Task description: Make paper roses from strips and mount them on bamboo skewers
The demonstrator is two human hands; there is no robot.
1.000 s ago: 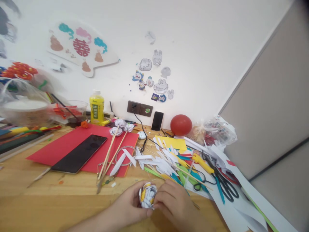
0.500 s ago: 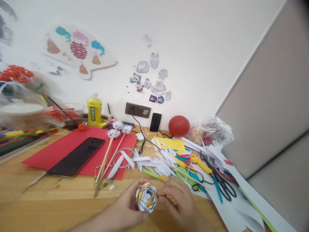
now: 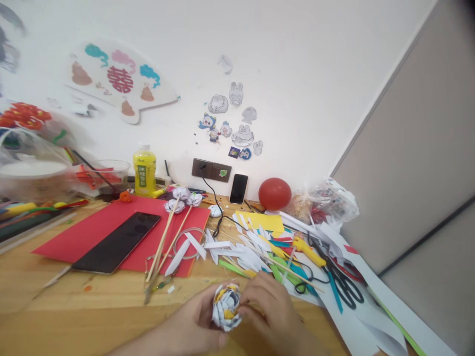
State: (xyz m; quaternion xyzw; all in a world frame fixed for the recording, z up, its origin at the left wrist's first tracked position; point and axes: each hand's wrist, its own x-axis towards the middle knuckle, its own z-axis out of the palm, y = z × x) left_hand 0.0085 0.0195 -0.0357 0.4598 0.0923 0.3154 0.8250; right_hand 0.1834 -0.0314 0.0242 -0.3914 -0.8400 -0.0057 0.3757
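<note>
Your left grip (image 3: 195, 319) holds the paper flower (image 3: 226, 307) nearer you than the paper strips (image 3: 248, 258); squeezing could crush it, or your right grip (image 3: 270, 307), its closure unclear, could tug folds loose.

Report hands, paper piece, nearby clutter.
Left hand holding white-and-yellow paper piece. Right hand at its edge. Loose paper strips beyond hands, none covering it.

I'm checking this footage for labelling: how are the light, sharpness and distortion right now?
Head view: bright, diffuse light on the wall, top-right corner dark; head view: left hand and right hand slightly soft, fine creases on the folded-paper piece unclear; head view: bagged tub at the left edge blurred and apparently stretched.
</note>
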